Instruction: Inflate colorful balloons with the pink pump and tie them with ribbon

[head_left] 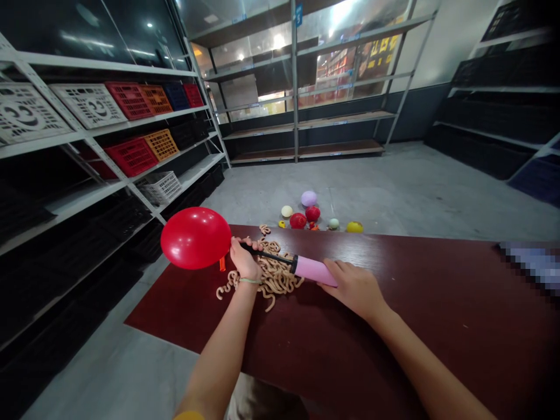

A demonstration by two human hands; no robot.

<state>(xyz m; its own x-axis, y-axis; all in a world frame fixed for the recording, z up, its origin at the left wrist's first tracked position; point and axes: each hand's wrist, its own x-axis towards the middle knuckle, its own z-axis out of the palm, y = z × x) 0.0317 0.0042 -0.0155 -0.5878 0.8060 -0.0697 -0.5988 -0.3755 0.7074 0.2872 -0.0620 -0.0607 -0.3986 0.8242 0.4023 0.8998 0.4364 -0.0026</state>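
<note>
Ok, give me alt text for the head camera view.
The left hand holds the black end of a pink pump beside an inflated red balloon; the right hand grips the pink barrel. Curly tan strands lie on the reddish-brown table; balloons rest on the floor beyond.

Blue sign [298, 15] on rack post [295, 87]: seemingly "5"

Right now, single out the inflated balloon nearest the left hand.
The large red balloon, beside the left hand; the other inflated balloons, red ones included, lie on the floor beyond the table.
</note>
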